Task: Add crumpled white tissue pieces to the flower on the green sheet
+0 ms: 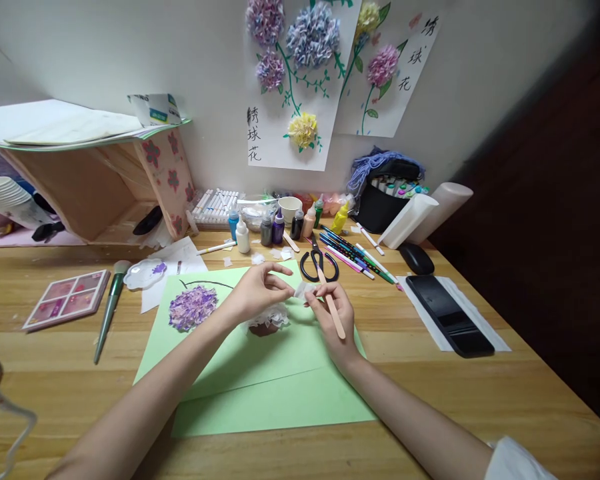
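My left hand [260,292] pinches the left edge of a small white piece of thin paper [303,290], its fingertips closed. The other edge of that piece is between the fingertips of my right hand [347,319]. A wooden craft stick [336,321] also lies in my right hand, slanting across the fingers. Beneath both hands is a light green sheet of paper [260,400]. On it, partly behind my left hand, is a cluster of crumpled white paper [276,316] with a brown patch at its lower edge. A purple paper flower [194,308] sits to the left, near a drawn dark line.
Black-handled scissors [305,270] lie just beyond my right hand, beside several pens [355,252]. Paint bottles [279,228] line the back. At right are a phone [450,315] and mouse [417,259]; at left, a brush [111,310], palette [143,274] and pink case [67,300].
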The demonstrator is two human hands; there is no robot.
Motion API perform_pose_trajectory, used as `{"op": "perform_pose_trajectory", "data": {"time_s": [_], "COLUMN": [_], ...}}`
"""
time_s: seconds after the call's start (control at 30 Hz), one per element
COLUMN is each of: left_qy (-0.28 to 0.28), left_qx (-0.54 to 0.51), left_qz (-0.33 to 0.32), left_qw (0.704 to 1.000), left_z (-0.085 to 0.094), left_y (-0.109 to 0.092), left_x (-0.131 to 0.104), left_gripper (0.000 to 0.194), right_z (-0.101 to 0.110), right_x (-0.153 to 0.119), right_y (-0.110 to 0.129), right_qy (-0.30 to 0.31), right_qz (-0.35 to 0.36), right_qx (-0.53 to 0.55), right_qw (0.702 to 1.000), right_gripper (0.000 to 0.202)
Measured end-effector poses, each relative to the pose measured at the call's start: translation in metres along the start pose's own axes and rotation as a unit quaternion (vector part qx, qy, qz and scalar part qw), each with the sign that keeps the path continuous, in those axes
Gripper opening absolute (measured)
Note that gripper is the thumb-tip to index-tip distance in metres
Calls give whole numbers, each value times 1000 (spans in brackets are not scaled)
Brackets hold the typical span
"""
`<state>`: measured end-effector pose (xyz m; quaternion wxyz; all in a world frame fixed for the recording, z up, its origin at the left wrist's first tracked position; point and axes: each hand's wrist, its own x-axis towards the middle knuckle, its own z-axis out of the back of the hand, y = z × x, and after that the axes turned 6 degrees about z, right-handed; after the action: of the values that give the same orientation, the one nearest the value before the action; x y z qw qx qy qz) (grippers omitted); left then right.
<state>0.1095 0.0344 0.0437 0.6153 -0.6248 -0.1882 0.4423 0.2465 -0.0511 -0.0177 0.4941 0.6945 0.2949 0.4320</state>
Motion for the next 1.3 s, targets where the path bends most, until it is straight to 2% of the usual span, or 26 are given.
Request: {"op": "perform_pose_trajectory", "data": {"time_s": [0.33,0.67,0.77,0.9,1.03,1.13,1.3], "left_qy": [10,34,37,12,-41,-63,-35], "left_qx": [-7,-2,-7,-10,-17,-31,-89], "left_qz": [-10,-35,-38,-35,-29,-17,20], "left_qw": [1000,999,999,999,999,997,995], "left_z": [0,-6,-7,-8,-8,-11,-17], "left_y": [0,2,4,7,8,7,4], "left_x": [-1,-4,-4,-2,0,0,-4], "left_gripper": [38,34,37,37,34,35,36], "right_z": [0,0,0,1,3,3,1], "right_x": [0,-1,-1,-2,-3,-4,-6], "right_y": [-2,-2,-2,-1,1,2,2], "right_qy": [-1,31,26,39,-7,2,33], "right_qz": [-7,-2,15,47,145,196,178], "right_qx": [-2,-28,-54,-89,-166,-176,-141], "right_qw": [1000,999,998,994,975,965,973], "right_gripper": [22,19,15,9,11,14,13]}}
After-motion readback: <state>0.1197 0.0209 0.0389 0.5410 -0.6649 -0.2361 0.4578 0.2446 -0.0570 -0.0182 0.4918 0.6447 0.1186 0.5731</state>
